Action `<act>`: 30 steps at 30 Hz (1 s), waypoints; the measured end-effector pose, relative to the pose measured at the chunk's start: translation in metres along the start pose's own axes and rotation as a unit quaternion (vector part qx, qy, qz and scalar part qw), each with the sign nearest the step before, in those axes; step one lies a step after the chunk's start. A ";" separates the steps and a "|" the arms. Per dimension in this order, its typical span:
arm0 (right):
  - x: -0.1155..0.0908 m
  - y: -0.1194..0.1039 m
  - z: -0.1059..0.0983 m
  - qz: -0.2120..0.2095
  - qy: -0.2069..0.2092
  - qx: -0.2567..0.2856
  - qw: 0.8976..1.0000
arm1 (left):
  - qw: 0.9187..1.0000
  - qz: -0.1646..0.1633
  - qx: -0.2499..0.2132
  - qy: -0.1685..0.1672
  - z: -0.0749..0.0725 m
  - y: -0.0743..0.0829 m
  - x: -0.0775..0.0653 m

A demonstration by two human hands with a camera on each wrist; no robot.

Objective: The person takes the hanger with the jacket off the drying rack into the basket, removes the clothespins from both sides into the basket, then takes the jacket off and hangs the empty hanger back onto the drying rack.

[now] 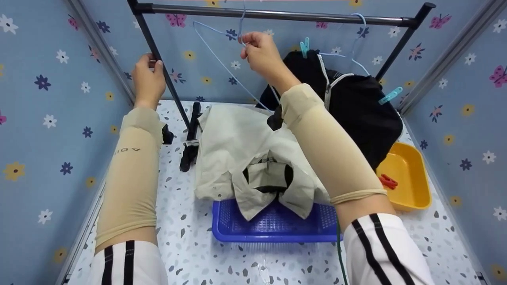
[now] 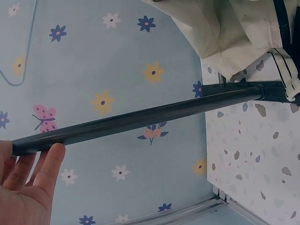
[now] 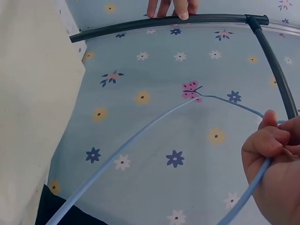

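Note:
My right hand (image 1: 259, 51) pinches a light blue wire hanger (image 1: 225, 65) at the base of its hook, just below the black rail (image 1: 277, 15) of a clothes rack. The hook stands against the rail; whether it hangs over it I cannot tell. In the right wrist view the bare hanger (image 3: 140, 129) spreads out from my curled fingers. My left hand (image 1: 148, 81) holds the rack's left post (image 1: 164, 73), thumb and fingers on either side, as the left wrist view also shows. Beneath lies a pale beige collared shirt (image 1: 233, 138), spread over a blue basket (image 1: 277, 237).
A black zip jacket (image 1: 356, 107) hangs at the right on another blue hanger (image 1: 358, 31), with teal clothespins (image 1: 391, 95) on it. Beside it on the floor sits a yellow basin (image 1: 414, 186) holding red clothespins (image 1: 388, 181). Patterned walls enclose both sides.

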State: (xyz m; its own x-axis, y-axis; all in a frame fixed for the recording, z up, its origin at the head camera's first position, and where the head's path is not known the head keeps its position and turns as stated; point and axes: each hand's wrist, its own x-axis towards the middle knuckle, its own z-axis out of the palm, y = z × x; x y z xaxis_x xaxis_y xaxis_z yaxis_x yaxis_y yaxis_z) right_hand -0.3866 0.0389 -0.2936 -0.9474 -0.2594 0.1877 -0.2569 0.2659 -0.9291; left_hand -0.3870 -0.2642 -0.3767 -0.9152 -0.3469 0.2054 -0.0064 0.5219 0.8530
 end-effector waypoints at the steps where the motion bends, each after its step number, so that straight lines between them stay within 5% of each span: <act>1: 0.001 0.001 0.001 0.009 -0.007 0.009 1.000 | 1.000 0.000 0.000 0.000 0.000 0.000 0.000; 12: 0.002 0.012 0.026 0.060 -0.080 0.015 0.995 | 1.000 -0.003 -0.003 -0.003 -0.001 -0.001 0.001; 30: -0.002 0.018 0.057 0.059 -0.120 0.023 0.991 | 1.000 -0.005 -0.003 -0.008 -0.001 0.000 -0.002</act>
State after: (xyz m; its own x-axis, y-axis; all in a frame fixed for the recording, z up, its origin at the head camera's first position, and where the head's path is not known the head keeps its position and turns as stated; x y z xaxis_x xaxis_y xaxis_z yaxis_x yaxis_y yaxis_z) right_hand -0.3784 -0.0089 -0.3285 -0.8957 -0.4447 0.0011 -0.1330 0.2654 -0.9549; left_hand -0.3847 -0.2648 -0.3766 -0.9216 -0.3390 0.1892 -0.0130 0.5141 0.8576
